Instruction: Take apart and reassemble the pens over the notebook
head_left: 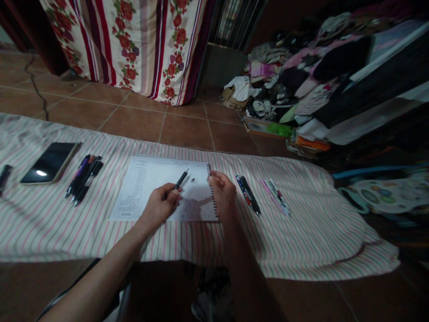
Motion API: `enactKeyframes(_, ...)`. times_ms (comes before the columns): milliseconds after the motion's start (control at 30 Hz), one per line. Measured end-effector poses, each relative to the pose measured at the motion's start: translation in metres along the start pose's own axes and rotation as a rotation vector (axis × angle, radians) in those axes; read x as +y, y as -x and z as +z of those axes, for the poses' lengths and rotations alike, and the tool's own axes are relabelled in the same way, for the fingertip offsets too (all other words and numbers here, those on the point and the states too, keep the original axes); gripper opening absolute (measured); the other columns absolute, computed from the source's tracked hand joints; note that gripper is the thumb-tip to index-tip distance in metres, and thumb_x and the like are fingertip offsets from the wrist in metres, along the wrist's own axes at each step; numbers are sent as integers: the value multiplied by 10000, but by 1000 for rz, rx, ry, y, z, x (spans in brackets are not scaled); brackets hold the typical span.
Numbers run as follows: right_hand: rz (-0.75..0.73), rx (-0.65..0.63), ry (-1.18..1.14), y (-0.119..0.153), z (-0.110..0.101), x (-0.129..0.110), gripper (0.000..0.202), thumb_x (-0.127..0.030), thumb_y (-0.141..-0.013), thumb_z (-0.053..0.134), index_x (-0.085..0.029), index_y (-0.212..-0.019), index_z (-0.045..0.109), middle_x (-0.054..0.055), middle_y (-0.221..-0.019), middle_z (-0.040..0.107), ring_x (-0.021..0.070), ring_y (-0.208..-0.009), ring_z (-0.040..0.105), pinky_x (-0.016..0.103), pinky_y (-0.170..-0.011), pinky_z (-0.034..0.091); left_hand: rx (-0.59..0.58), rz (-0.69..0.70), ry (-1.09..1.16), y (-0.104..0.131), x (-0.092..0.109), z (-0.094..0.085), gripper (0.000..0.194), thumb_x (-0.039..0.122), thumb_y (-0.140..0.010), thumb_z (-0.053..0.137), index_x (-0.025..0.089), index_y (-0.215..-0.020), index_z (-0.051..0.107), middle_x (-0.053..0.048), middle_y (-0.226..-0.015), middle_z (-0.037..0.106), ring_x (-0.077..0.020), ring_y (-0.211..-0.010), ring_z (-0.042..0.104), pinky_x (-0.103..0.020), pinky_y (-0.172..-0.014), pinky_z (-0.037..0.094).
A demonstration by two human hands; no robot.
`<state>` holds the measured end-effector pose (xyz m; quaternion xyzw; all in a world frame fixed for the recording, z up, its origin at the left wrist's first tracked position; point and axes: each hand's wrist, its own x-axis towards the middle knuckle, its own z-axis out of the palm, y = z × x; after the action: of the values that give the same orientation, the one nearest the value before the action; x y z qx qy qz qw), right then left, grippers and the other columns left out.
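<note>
Pen: our left hand [162, 202] has the pen [181, 179] over the right half of the notebook [164, 172], with its thin end out past the fingers.
Pen axis: it slants away from us and to the right; the thin end points at the page's far side, short of the binding [213, 197].
Dark bit: a small dark bit [192, 180] lies on the page just beside the thin end, a little right of it and closer to us; it is too small for us to name.
Left fingers: pinched around the pen's near part, thumb against the barrel.
Right hand: our right hand [224, 192] is at the binding, fingers curled in close to the thumb; we cannot tell whether they pinch anything.
Between the hands: the dark bit sits between our 2 hands, right of the left fingers and left of the right ones; neither is clearly nearer.
Notebook: flat, printed side up, binding on our right.
Right pens: 2 dark pens [250, 195] lie near our right hand, near ends angled right; farther right are the pale pens [279, 197], at a similar slant.
Left pens: a bundle [86, 173] left of the notebook, far ends leaning right.
Phone: the phone [50, 163] lies left of the bundle.
Counter: a striped cloth covers the counter [308, 232].
Beyond: a flowered curtain [144, 49] and, to the right, piled clothes [295, 76].
</note>
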<state>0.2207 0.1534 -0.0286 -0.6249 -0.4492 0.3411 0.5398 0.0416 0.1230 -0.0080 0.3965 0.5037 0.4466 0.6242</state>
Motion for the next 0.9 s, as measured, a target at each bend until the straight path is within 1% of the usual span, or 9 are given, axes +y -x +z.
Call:
enactKeyframes(133,-58,-78,188,0,0,4,286,-325,-728,584,-164,-938,691,63,-805,719,191,-757,658,294,-708,499,59,-3,13,-2,-1,-1,205,298,-642,632,130,-757,610,26,-505,533,-81,-430,447,-202,-433,321)
enactKeyframes(233,-98,-84,283,3,6,1,248,-285,-755,545,-187,-920,702,56,-856,721,182,-773,659,287,-726,499,87,-11,11,-2,-2,-2,206,298,-639,633,132,-760,614,22,-514,546,-82,-432,448,-205,-437,328)
enactKeyframes(400,-197,-115,484,7,15,-5,261,-188,-791,502,-191,-955,705,67,-931,703,174,-807,646,290,-777,482,91,6,-23,-4,-7,-4,243,324,-643,626,127,-786,612,30,-504,537,-76,-416,429,-201,-421,317)
enactKeyframes(533,-283,-165,627,9,22,-3,307,-144,-813,484,-181,-1038,689,90,-977,681,193,-852,621,308,-802,463,74,21,-14,-5,-9,-5,264,343,-643,634,127,-792,606,34,-496,529,-78,-410,424,-202,-416,314)
enactKeyframes(667,-314,-185,763,10,26,1,337,-120,-814,498,-188,-1092,677,99,-974,658,216,-913,588,314,-815,436,80,19,-20,-4,-8,-6,245,328,-648,629,125,-785,613,29,-499,530,-79,-418,431,-203,-427,325)
enactKeyframes(733,-317,-179,795,11,27,1,326,-112,-810,507,-202,-1065,689,93,-968,648,214,-908,580,312,-806,429,82,25,-25,-4,-7,-7,237,326,-654,628,128,-785,617,23,-511,541,-80,-425,440,-205,-434,334)
enactKeyframes(900,-320,-165,773,10,27,2,226,-119,-805,519,-214,-884,708,67,-931,643,199,-867,583,299,-771,426,94,12,-14,-2,-2,-9,234,320,-654,630,129,-788,621,13,-541,558,-79,-435,447,-200,-426,326)
